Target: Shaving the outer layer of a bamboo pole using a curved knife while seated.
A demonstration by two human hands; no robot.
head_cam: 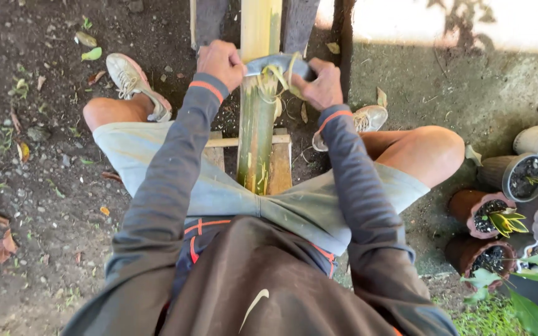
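Head view, looking straight down over seated legs. Landmark: green bamboo pole (255, 134), lying lengthwise between the knees, running from the lap up and away past the top edge, upper stretch pale and stripped (260, 25), lower stretch green-skinned.

Across the pole, a grey curved blade (279, 63), set crosswise on top of the bamboo. Left hand (220, 62) just left of the pole, fist closed tight round the blade's left end. Right hand (322, 84) just right of the pole, fingers wrapped shut round the blade's right end. Thin yellow-green shavings (273, 84) curled under the blade, touching the pole, some hanging down its right side.

Under the pole, near the lap: wooden bench top (279, 165), a pale cross slat showing either side of the bamboo.

Left of the pole: bent knee, white sneaker (133, 84) on dirt ground (38, 186) with scattered dry leaves. Right of the pole: second white sneaker (367, 119), partly hidden behind the right forearm. Far right of the pole: cluster of terracotta pots (477, 208) with small green plants, tipped at angles, on concrete.

Dark long sleeves with orange cuffs, light grey shorts, brown garment at the bottom edge.
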